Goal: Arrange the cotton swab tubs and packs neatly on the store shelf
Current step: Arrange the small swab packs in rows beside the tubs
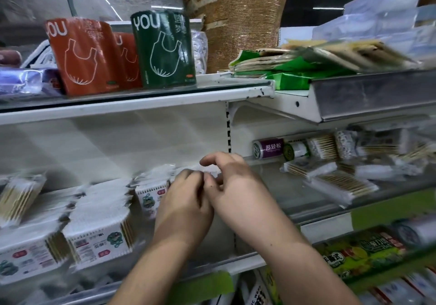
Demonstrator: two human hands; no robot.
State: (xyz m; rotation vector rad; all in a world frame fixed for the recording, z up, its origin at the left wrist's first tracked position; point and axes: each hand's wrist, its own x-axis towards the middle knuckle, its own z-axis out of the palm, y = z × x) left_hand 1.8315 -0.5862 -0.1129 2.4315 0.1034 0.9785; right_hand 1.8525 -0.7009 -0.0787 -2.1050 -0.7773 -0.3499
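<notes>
Squaring up a row of cotton swab packs (151, 186) on the middle shelf (259, 258).
Left hand (186, 201) and right hand (232, 186) pinch the end pack at ten o'clock of the wrists; a nudge could topple the upright row beside them.

hands (203, 193): 2 | orange rolls (85, 57): 2 | green roll (164, 49): 1 | purple tub (269, 148): 1

- Left hand (186, 201) and right hand (236, 186) meet, fingers curled on a blurred swab pack (151, 193).
- Loose swab packs (339, 186) lie scattered on the right shelf (330, 210).
</notes>
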